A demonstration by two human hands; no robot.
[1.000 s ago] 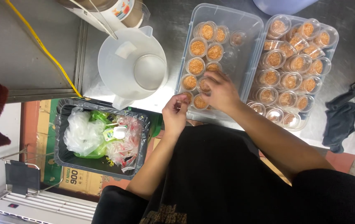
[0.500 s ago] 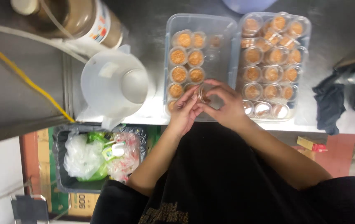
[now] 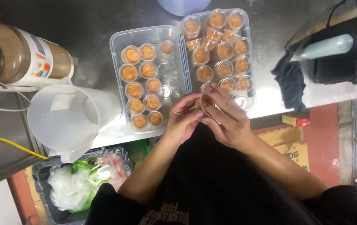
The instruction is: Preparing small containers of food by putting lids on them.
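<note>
Steel bench [image 3: 82, 25] seen from above; white jug [image 3: 68, 121] set at left; two clear trays [image 3: 118, 41] of filled sauce cups laid side by side; small cup [image 3: 203, 104] clasped between left hand [image 3: 182, 121] and right hand [image 3: 228, 121], held together at bench edge

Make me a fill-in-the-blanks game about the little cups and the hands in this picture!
1. Both hands, left hand and right hand, hold one small ____ between them.
2. The cups in the two clear trays hold something ____ in colour.
3. The big white jug stands to the ____ of the trays.
4. The bin under the counter edge holds crumpled ____ bags.

Missing words: cup; orange; left; plastic
</note>
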